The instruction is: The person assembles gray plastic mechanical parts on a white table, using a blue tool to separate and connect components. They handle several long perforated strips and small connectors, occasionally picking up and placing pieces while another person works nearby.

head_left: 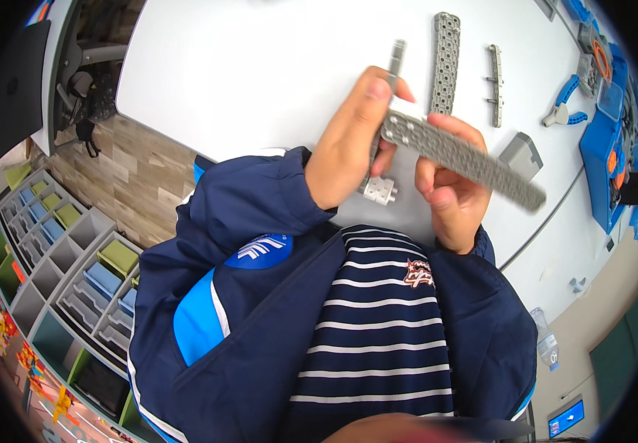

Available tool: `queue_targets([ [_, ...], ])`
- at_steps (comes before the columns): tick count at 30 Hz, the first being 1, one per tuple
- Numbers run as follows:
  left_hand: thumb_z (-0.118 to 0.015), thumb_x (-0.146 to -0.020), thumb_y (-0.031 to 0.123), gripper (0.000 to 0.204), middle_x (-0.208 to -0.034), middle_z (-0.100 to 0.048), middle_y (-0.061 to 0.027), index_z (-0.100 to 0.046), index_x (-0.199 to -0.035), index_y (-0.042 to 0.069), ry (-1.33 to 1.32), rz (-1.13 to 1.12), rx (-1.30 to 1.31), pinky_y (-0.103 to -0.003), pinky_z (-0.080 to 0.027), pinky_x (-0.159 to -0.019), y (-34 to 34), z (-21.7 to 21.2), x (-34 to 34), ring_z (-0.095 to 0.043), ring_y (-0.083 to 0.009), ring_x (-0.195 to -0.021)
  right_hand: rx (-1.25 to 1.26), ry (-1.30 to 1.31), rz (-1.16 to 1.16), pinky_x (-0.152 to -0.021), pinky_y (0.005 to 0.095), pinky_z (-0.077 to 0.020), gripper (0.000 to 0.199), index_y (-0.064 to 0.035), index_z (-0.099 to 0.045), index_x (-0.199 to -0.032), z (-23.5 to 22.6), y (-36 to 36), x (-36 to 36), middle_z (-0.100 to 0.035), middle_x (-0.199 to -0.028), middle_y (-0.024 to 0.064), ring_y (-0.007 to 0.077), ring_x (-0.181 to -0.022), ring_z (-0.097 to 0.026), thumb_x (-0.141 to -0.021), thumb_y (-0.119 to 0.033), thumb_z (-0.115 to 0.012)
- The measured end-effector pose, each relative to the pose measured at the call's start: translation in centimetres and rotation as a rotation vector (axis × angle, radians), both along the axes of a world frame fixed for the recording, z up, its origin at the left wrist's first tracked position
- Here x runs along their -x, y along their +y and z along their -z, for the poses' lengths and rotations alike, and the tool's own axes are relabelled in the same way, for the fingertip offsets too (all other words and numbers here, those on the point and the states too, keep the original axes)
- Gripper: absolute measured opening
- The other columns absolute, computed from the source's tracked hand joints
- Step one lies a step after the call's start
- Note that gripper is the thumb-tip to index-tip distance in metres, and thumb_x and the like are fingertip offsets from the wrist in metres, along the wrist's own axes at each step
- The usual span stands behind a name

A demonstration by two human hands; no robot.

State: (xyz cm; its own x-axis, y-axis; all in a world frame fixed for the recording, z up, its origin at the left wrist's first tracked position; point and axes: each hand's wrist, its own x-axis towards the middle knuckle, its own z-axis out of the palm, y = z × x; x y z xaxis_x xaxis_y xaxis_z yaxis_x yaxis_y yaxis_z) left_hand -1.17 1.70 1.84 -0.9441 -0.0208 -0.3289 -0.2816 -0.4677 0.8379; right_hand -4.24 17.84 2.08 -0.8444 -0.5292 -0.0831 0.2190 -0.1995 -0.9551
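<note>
Both of my hands are raised over the white table [260, 66]. A long grey studded building-toy strip [481, 159] slants down to the right between them, its far end blurred. My right hand [455, 203] is closed on the strip from beneath, around its middle. At its upper left end, my left hand [352, 136] pinches the joint where the strip meets a thin grey beam [397, 57]. That beam passes upright through the left fingers. Below them shows a light grey block with pegs [380, 190]; whether it is attached to the beam is unclear.
Beyond my hands lie another grey studded strip [445, 63] and a narrow grey beam with pegs [495, 85]. To the right are blue-handled pliers [566, 103], a grey wedge-shaped piece [522, 153] and a blue parts bin [598, 173]. Storage trays [86, 240] stand at lower left.
</note>
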Motion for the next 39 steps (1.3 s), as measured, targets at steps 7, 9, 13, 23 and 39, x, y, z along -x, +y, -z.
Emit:
queue_targets([
  [7, -0.04, -0.105, 0.046, 0.043, -0.07, -0.047, 0.0016, -0.054, -0.097, 0.006, 0.009, 0.105, 0.027, -0.021, -0.03, -0.05, -0.1, -0.4, 0.0, -0.038, -0.0029, -0.056, -0.207, 0.03, 0.049, -0.056, 0.0234, -0.0436, 0.035, -0.0013, -0.056, -0.11, -0.8, 0.6, -0.3, -0.064, -0.074, 0.0082, 0.0098, -0.062, -0.056, -0.097, -0.034, -0.06],
  [9, -0.041, -0.105, 0.046, 0.044, -0.069, -0.046, 0.0023, -0.054, -0.094, 0.005, 0.046, 0.08, 0.103, -0.022, -0.03, -0.051, -0.2, -0.2, 0.0, -0.037, -0.0038, -0.058, -0.387, 0.102, 0.036, -0.054, 0.0266, -0.0413, 0.039, -0.0005, -0.058, -0.088, -0.9, 0.7, -0.3, -0.061, -0.069, 0.0061, 0.0108, -0.059, -0.053, -0.1, -0.037, -0.053],
  [13, -0.04, -0.105, 0.045, 0.047, -0.067, -0.045, 0.0014, -0.053, -0.089, 0.003, 0.106, -0.005, 0.211, -0.025, -0.031, -0.053, 0.2, 0.4, -0.1, -0.037, -0.0066, -0.061, -0.306, 0.072, -0.173, -0.051, 0.0331, -0.0368, 0.051, -0.001, -0.051, -0.063, -0.6, 1.2, 0.5, -0.051, -0.059, 0.0063, 0.017, -0.052, -0.046, -0.101, -0.036, -0.047],
  [23, -0.04, -0.105, 0.045, 0.049, -0.061, -0.044, -0.0016, -0.054, -0.09, 0.001, 0.174, -0.07, 0.334, -0.026, -0.034, -0.053, 0.4, 0.8, -0.8, -0.039, -0.0072, -0.059, -0.271, 0.154, -0.031, -0.046, 0.035, -0.0317, 0.046, -0.0015, -0.045, -0.061, -0.6, 0.5, -1.6, -0.045, -0.055, 0.0074, 0.0203, -0.045, -0.042, -0.1, -0.025, -0.046],
  [39, -0.043, -0.103, 0.051, 0.048, -0.064, -0.04, 0.0062, -0.056, -0.087, 0.007, -0.04, 0.086, 0.102, -0.022, -0.027, -0.049, -1.2, -1.6, -1.4, -0.034, -0.0021, -0.055, -0.245, 0.378, -0.066, -0.045, 0.0383, -0.0313, 0.035, -0.0005, -0.046, -0.063, -1.0, 0.4, -1.7, -0.043, -0.055, 0.0103, 0.0271, -0.043, -0.041, -0.095, -0.013, -0.053],
])
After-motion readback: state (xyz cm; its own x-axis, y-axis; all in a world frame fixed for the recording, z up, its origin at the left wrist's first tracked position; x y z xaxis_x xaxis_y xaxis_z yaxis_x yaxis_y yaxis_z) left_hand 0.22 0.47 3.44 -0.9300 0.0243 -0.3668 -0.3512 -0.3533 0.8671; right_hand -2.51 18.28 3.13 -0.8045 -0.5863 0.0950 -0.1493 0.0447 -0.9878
